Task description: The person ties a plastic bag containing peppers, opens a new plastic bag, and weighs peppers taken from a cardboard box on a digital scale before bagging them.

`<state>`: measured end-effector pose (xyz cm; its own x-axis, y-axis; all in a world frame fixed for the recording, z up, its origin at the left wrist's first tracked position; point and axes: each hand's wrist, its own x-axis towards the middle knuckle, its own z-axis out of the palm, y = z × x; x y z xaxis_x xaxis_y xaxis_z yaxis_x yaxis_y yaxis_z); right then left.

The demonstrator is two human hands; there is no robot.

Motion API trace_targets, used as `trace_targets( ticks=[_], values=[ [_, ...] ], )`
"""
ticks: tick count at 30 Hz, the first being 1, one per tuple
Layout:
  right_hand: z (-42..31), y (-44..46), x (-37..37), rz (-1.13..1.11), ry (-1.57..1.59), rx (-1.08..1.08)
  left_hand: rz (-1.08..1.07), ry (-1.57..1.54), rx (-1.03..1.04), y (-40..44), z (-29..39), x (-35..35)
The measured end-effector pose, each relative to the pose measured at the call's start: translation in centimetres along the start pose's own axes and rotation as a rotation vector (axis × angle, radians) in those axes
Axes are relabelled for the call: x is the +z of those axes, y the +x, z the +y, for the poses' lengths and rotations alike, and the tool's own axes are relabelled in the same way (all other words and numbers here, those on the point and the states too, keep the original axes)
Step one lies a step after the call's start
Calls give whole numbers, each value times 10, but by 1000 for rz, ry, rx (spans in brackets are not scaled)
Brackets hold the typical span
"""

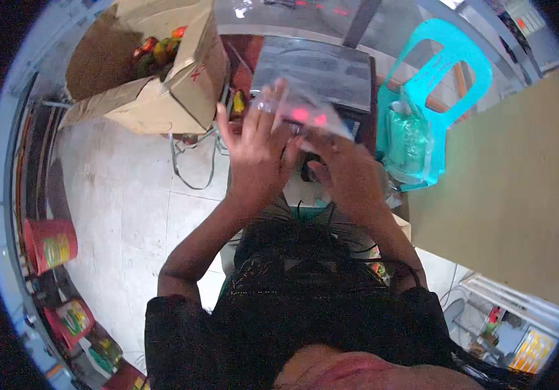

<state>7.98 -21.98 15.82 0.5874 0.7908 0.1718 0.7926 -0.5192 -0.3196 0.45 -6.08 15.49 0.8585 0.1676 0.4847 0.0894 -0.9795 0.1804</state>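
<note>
A clear plastic bag (323, 112), smeared by motion, stretches between my hands in front of a weighing scale (315, 73). My left hand (256, 146) has its fingers spread, and the bag's film lies against or over some of them; which one I cannot tell. My right hand (352, 172) is curled at the bag's near right edge, its fingers closed on the film and partly blurred. Through the film glow the scale's red digits. The scale's flat metal platform lies just beyond both hands.
An open cardboard box (191, 88) with red and green produce (156, 51) stands at left. To the right are a turquoise plastic chair (481, 62) holding a pack of green-tinted plastic (407, 140), and a wooden board (500, 188). Red buckets (50, 245) line the left edge.
</note>
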Motion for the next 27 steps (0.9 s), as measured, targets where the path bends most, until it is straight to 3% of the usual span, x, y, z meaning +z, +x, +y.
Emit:
trace_targets(
  ticks=[2,5,8,12,15,19,21,22,25,27],
  values=[
    [-11,6,-18,95,-38,-51,53,-32,11,4,-9,-4],
    [41,0,82,-357,5,55,-183,201,86,-48,-29,85],
    [51,-27,122,-336,-82,65,-47,-14,-55,-91,-28,157],
    [35,-17,76,-147,-49,70,-40,-121,-64,-35,-10,97],
    [63,-27,104,-80,-27,-40,-170,-37,76,-48,-23,126],
    [70,-18,103,-111,5,152,-250,-48,20,-49,-3,129],
    [71,-4,112,-24,-21,151,-273,-84,15,-39,9,119],
    [71,-4,114,161,-51,-45,-121,-52,78,-41,8,130],
    [79,-8,97,-186,-122,40,-188,-52,165,-49,-24,142],
    [80,-16,111,-67,-147,49,-227,-98,171,-50,-24,145]
  ],
)
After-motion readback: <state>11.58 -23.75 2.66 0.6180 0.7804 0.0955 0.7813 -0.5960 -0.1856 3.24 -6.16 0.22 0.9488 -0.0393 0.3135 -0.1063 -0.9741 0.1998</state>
